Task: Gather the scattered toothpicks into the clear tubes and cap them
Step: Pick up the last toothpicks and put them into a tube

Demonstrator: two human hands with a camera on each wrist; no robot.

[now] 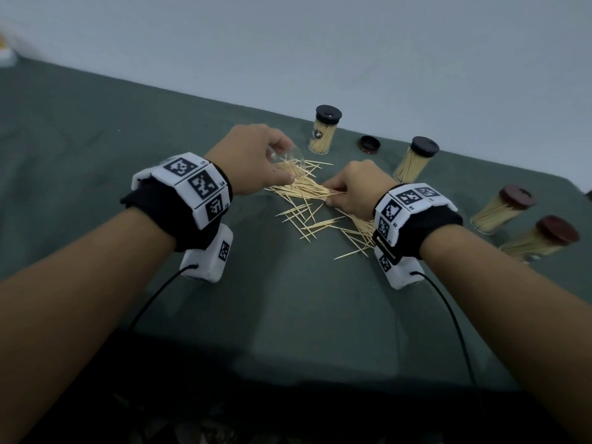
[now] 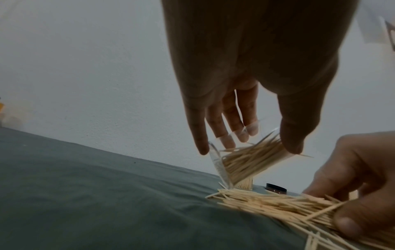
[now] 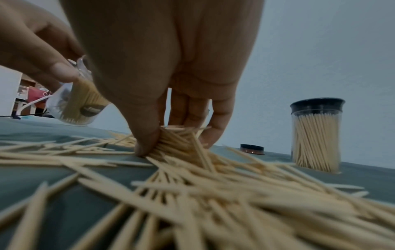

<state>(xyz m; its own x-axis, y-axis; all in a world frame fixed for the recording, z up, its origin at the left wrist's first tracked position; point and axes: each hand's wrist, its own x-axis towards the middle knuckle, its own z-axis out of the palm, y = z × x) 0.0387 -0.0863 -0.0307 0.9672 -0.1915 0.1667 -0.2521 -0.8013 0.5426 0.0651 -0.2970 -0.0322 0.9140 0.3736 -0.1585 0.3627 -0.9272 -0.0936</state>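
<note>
Near frame centre, scattered toothpicks [image 1: 315,208] lie on the green cloth [image 1: 96,149]. The right hand [image 1: 354,190] pinches a bundle of them; the left hand [image 1: 256,158], fingers curled, holds a tilted, part-filled open tube [image 2: 245,162]. Farther back lies a loose cap [image 1: 369,144] between two capped tubes [image 1: 323,129].

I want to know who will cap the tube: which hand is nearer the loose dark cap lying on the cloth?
Right. The right hand pinches toothpicks just in front of the loose cap; the left hand, holding the open tube, is farther to its left.
</note>
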